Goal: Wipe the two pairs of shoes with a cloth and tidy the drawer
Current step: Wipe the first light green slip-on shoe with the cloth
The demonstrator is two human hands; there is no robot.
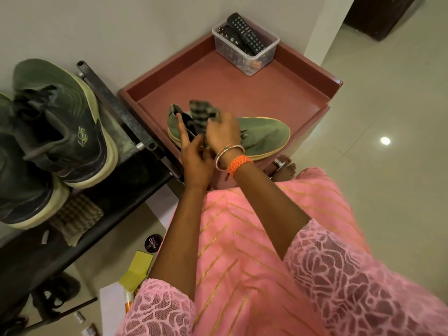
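A green slip-on shoe point(261, 134) lies on its side in the open reddish drawer point(242, 90), toe pointing right. My left hand point(194, 154) holds the shoe at its heel opening, one finger stretched along the rim. My right hand point(223, 132) grips a dark checked cloth point(201, 112) and holds it over the shoe's opening. A pair of dark green sneakers point(55, 127) with pale soles sits on the black rack at the left.
A clear plastic box point(247, 47) with a remote control stands in the drawer's far corner. A folded checked cloth point(75, 217) lies on the rack point(116, 105). A polish tin point(153, 242), yellow card point(138, 270) and small items lie on the floor.
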